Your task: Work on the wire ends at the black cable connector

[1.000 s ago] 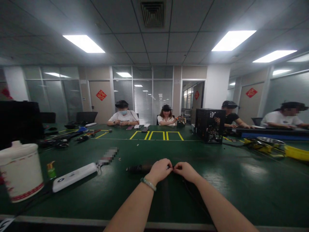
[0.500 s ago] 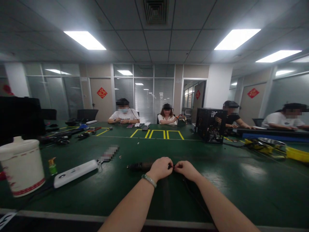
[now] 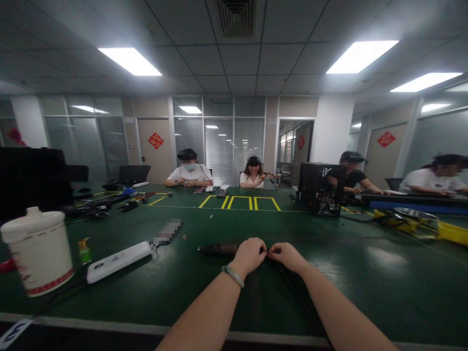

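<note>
A dark, slim electric screwdriver (image 3: 219, 250) lies on the green table, its narrow tip pointing left. My left hand (image 3: 252, 253), with a pale bangle at the wrist, is closed round its rear end and covers it. Just to the right, my right hand (image 3: 287, 256) is pinched, thumb against fingers, close to the left fingertips. From beneath this hand a black cable (image 3: 302, 297) runs down toward the table's near edge. The end of the cable at my fingertips is mostly hidden.
At left stand a lidded white cup (image 3: 38, 253), a small green bottle (image 3: 85, 251) and a white power bank (image 3: 119, 262). A black computer case (image 3: 320, 190) stands beyond, right of yellow tape marks (image 3: 239, 197). Yellow trays (image 3: 453, 233) lie far right. Several people sit across the table.
My view has shifted slightly. My hands have drawn a little apart at the fingertips, where a dark bit showed between them before. The screwdriver lies nearly as before.
</note>
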A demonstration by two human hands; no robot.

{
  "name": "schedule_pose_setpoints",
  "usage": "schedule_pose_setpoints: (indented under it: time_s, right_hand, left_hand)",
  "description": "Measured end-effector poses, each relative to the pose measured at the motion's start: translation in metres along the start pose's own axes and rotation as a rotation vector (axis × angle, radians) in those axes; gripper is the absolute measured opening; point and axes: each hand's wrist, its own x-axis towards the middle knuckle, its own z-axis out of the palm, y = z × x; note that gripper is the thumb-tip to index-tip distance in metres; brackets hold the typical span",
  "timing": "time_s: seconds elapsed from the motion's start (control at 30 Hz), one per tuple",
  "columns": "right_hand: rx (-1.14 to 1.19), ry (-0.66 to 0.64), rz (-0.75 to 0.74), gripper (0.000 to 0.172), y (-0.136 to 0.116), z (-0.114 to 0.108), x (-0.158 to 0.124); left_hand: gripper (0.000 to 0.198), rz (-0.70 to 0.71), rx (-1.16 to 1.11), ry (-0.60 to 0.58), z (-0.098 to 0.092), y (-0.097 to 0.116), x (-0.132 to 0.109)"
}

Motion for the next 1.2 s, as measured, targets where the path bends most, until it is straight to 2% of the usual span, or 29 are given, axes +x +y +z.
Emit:
schedule_pose_setpoints:
  time_s: [0.23,0.4,0.67,0.87,1.2]
  right_hand:
    - [-0.002,0.001,0.008,0.019,0.005,0.001,0.002]
    - [-0.020,0.013,0.019,0.020,0.001,0.001,0.002]
    - [-0.058,0.000,0.021,0.019,-0.004,-0.005,-0.001]
    - [-0.077,-0.030,0.015,0.020,-0.005,-0.007,-0.006]
    - [0.018,-0.133,0.044,0.025,-0.011,-0.010,-0.011]
  left_hand:
    - [0.013,-0.025,-0.011,0.037,0.005,-0.001,0.002]
    - [0.014,-0.075,0.010,-0.001,0.003,0.006,0.002]
    - [0.011,-0.071,0.037,0.013,0.004,0.009,0.003]
    - [0.014,-0.027,-0.001,-0.023,-0.003,0.007,0.000]
    - [0.014,0.024,-0.060,-0.109,-0.017,0.004,-0.003]
